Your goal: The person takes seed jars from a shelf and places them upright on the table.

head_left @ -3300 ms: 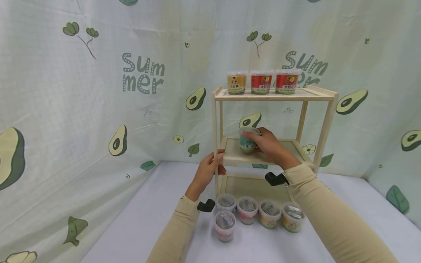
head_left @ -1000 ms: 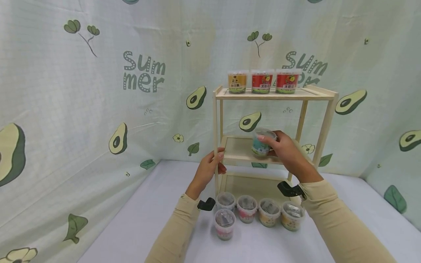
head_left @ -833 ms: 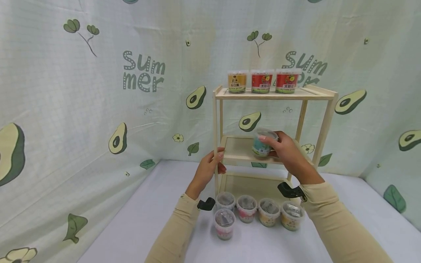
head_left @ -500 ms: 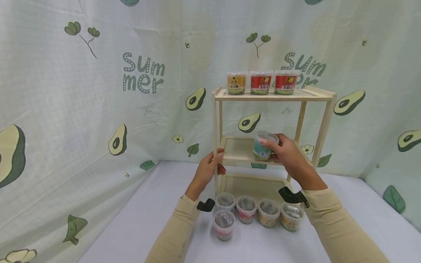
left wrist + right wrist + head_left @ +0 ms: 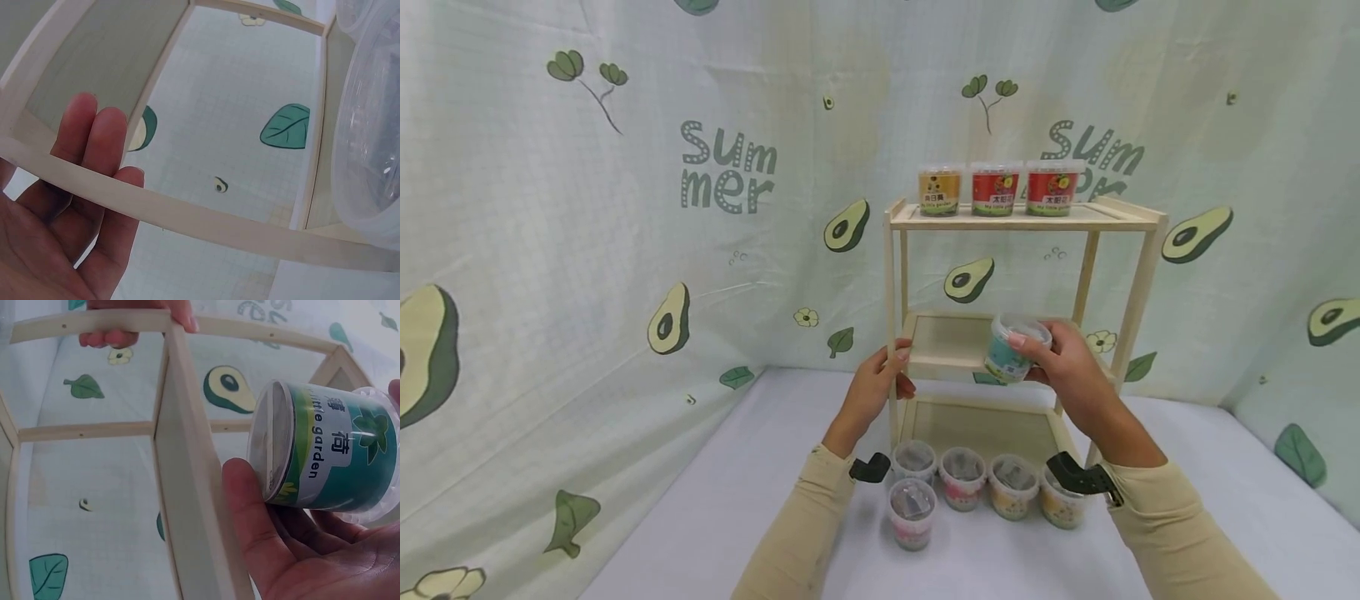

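Note:
My right hand (image 5: 1077, 379) grips a clear plastic plant cup (image 5: 1006, 360) with a teal label, thumb on the near side. The cup tilts slightly, in front of the middle board (image 5: 951, 338) of a three-tier wooden rack (image 5: 1030, 223). In the right wrist view the same cup (image 5: 347, 450) shows a leaf picture and "little garden" lettering, held apart from the rack's post. At the rack's left front post, my left hand (image 5: 871, 385) holds on at middle-board height. The left wrist view shows the fingers (image 5: 103, 147) curled around this post (image 5: 187, 209).
On the top board stand a yellow-labelled cup (image 5: 939, 192) and two red-labelled cups (image 5: 996, 190). Several lidded cups (image 5: 1013, 487) stand on the white table before the rack, one pink cup (image 5: 913, 512) nearer. A printed curtain (image 5: 820, 125) hangs behind.
My right hand has carried the teal cup rightward along the middle board, then toward me and down past its front edge, tilting it. My left hand has stayed on the post.

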`<state>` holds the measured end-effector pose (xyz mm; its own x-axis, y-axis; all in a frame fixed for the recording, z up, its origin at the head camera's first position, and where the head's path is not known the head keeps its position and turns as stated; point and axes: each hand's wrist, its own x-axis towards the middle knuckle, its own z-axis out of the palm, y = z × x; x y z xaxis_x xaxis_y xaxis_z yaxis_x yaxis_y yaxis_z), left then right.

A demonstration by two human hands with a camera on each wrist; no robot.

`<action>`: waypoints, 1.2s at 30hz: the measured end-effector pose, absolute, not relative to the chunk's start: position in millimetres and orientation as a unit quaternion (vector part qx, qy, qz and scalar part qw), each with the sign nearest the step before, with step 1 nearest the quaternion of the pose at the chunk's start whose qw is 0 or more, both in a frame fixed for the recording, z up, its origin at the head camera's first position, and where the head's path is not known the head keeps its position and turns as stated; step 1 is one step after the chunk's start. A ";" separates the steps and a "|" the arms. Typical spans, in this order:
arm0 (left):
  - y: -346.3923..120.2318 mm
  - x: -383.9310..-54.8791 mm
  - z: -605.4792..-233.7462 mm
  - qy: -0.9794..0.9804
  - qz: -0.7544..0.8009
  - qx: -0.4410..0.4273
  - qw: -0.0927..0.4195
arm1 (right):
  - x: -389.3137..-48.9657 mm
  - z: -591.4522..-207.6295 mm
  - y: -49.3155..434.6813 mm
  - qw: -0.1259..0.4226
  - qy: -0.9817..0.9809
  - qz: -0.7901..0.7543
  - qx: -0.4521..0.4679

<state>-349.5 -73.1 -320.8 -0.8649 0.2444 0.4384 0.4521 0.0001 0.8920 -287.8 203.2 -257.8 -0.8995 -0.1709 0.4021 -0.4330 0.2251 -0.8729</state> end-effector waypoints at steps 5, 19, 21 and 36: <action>-72.4 -350.7 -322.3 -0.703 -0.663 -0.242 0.090 | -273.7 -268.9 202.5 0.111 -0.783 0.584 0.183; -75.2 -348.5 -320.8 -0.709 -0.657 -0.243 0.082 | -255.4 -288.8 199.8 0.101 -0.778 0.587 0.199; -75.4 -348.6 -320.7 -0.710 -0.656 -0.244 0.081 | -255.4 -291.2 199.4 0.099 -0.779 0.587 0.199; -73.4 -350.1 -319.1 -0.705 -0.658 -0.251 0.081 | -253.4 -313.4 185.0 0.057 -0.790 0.578 0.197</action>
<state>-350.1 -73.4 -319.1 -0.8605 0.2479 0.4452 0.4609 0.0063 0.8874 -253.4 185.0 -313.4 -0.9162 -0.2452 0.3169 -0.3761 0.2540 -0.8911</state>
